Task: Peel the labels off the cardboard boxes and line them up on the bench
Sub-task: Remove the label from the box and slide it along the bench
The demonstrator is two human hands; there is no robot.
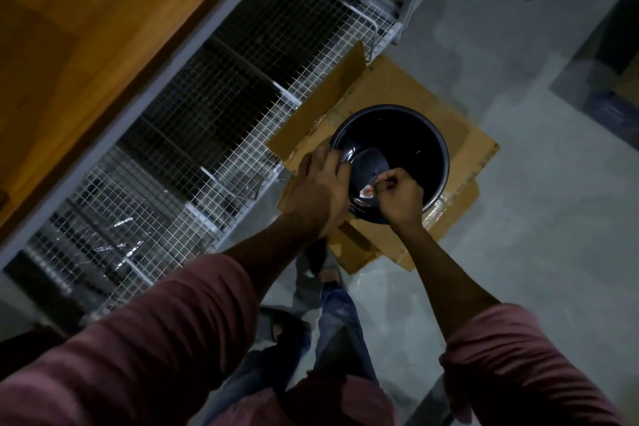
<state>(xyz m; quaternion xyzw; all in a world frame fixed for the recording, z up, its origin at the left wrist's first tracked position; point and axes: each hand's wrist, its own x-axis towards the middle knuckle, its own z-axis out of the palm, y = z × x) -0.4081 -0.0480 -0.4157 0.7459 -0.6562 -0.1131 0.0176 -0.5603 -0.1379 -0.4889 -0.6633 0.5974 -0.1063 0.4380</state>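
We see a small white-and-red label (pixel 366 191) low on the inner wall of a black round bin (pixel 397 149), and the right hand (pixel 401 199) hangs over the bin's near rim with its fingers (pixel 389 180) curled tight, pinching something small just beside that label; we cannot tell whether it is the label's edge. The left hand (pixel 320 188) grips the bin's near-left rim, its fingers wrapped over the edge. The bin stands on a flattened cardboard box (pixel 463 152) spread on the grey floor (pixel 553 218), with one brown flap (pixel 321 104) tilted up against the white wire-mesh shelving (pixel 193 114) to the left. Strips of clear tape shine on the cardboard by the bin's right side. Above the mesh runs the wooden table (pixel 86 45), seen from over its grey edge. Both forearms come out of dull red sleeves (pixel 155 339), and below them we make out blue jeans (pixel 332 322) and a sandalled foot (pixel 276 325) on the floor.
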